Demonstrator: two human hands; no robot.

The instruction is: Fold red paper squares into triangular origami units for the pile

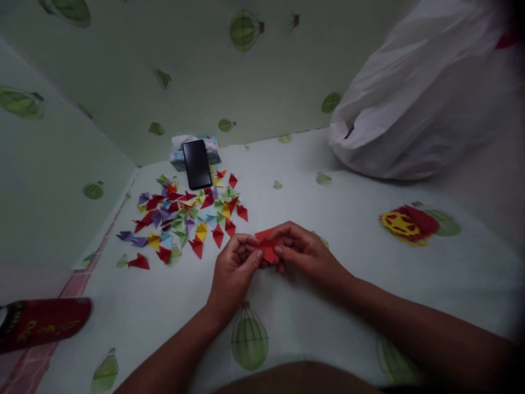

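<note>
A small red paper piece is pinched between both my hands above the pale balloon-print sheet. My left hand curls its fingers round the paper's left edge. From the other side my right hand grips it, thumb and forefinger pressed on the fold. Left of my hands lies a scattered pile of folded paper triangles in red, yellow, purple, green and blue.
A black phone leans on a tissue box by the wall corner. A large white plastic bag fills the far right. A red and yellow paper stack lies at right. A red object sits at the left edge.
</note>
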